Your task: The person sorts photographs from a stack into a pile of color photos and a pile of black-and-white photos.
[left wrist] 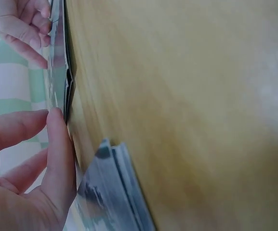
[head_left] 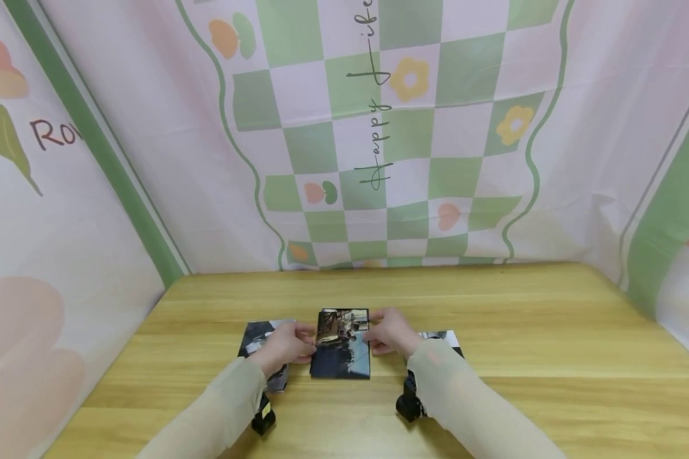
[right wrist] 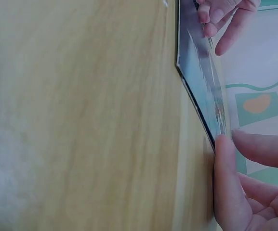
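A small stack of picture cards point(head_left: 344, 350) lies on the table between the hands, its top card a dark blue and brown scene. At its left edge my left hand point(head_left: 289, 345) touches with thumb and fingertips, spaced apart along the side. My right hand point(head_left: 393, 331) does likewise at the right edge, thumb below the forefinger. In the left wrist view, the edges of the stack point(left wrist: 64, 62) show slightly uneven layers. Partly under my left hand lies a second pile of grey-toned cards point(head_left: 278, 381). More cards point(head_left: 450, 338) lie beneath my right wrist, mostly hidden by the sleeve.
The wooden table point(head_left: 494, 299) reaches back to a printed cloth point(head_left: 413, 185) hanging behind it. Similar cloth hangs at the left and right. Black wrist cameras sit under the left wrist point(head_left: 263, 417) and right wrist point(head_left: 409, 405), close over the table.
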Available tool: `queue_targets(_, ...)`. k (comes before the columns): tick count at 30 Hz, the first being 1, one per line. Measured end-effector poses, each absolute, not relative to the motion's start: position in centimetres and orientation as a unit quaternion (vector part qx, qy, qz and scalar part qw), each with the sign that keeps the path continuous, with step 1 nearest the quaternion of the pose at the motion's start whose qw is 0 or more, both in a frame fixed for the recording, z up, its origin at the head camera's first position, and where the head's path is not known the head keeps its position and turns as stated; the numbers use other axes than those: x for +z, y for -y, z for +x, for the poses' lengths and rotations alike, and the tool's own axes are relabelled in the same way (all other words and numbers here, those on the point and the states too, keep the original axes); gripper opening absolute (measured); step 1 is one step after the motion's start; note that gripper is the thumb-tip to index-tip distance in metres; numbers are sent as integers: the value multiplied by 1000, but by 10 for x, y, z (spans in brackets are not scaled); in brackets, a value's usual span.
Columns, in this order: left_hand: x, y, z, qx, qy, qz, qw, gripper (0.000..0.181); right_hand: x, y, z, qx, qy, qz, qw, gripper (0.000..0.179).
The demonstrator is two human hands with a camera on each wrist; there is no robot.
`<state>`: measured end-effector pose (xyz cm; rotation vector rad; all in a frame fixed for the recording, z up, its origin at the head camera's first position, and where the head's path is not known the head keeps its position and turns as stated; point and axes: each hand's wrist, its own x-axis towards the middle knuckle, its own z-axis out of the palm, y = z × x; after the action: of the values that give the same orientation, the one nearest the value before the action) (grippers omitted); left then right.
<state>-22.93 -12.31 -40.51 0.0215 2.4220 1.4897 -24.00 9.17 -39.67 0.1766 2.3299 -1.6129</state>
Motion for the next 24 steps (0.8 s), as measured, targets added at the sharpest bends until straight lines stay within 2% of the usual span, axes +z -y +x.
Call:
queue_targets(8,-401,122,-229,531,-836,3,139,42,-396,-97,-239,-569,-805,32,162,53)
queue_targets(16,-395,117,-225,541,-828,27,147,43,-379,-98,-231,-570,-811,15,134,49)
queue_targets(24,-385,104,-217,557,-817,43,144,44,-373,-118,-228,-606,-784,2,132,49)
